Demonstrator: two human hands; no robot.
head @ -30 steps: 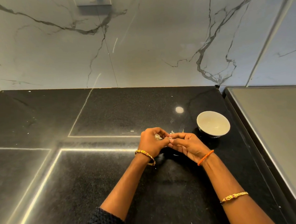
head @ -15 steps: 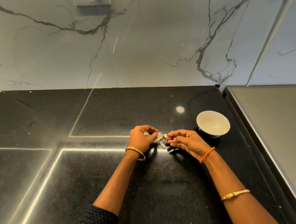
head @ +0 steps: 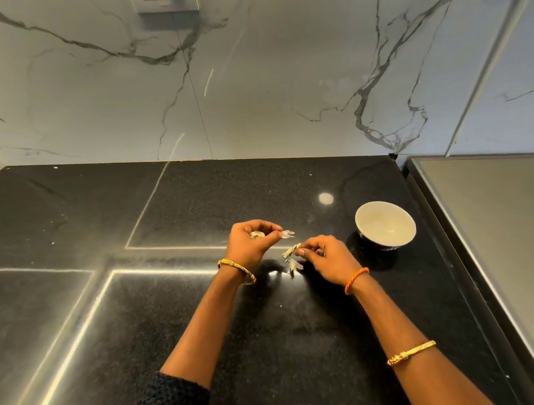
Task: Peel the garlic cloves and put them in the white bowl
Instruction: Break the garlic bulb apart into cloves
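Left of the white bowl [head: 385,224], left hand [head: 252,246] curled round garlic [head: 257,234]; right hand [head: 324,258] pinched papery skin [head: 290,251]. Light, brittle, likely slippery; best gripped at the tips.

A home kitchen: black granite counter [head: 173,207], marble backsplash [head: 284,77], wall socket [head: 167,0].

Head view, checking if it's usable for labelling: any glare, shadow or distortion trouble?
Head view: bright glare streaks and a round light spot on the glossy black stone counter; wide-angle bending at the edges; hands' shadows fall on the counter; small white ceramic bowl evenly lit.
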